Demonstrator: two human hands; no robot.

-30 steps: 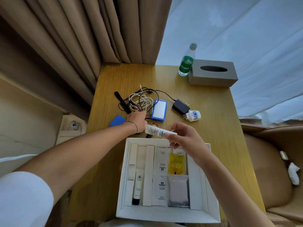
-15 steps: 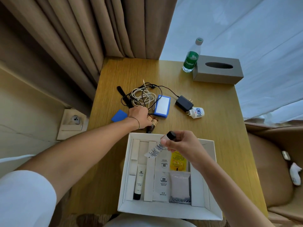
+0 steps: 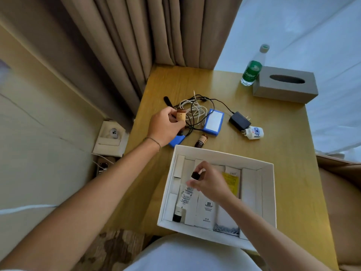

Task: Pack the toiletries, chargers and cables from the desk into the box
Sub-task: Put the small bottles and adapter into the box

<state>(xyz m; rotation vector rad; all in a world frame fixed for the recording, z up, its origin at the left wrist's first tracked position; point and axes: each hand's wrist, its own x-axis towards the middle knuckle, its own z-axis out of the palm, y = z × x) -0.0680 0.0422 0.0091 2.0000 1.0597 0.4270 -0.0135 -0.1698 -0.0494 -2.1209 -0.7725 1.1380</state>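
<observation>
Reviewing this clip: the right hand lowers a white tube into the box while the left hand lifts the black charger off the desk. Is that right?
Not quite. The head view shows the left hand holding a small brown bottle, not the black charger, which lies untouched on the desk beside the white plug adapter. The rest stands: the right hand lowers a white tube into the box.

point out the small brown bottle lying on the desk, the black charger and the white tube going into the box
small brown bottle [image 3: 201, 140]: head view, middle of its body, lying just beyond the box.
black charger [image 3: 239, 120]: head view, top face of the plug block.
white tube [image 3: 186, 195]: head view, printed middle of the tube.
</observation>
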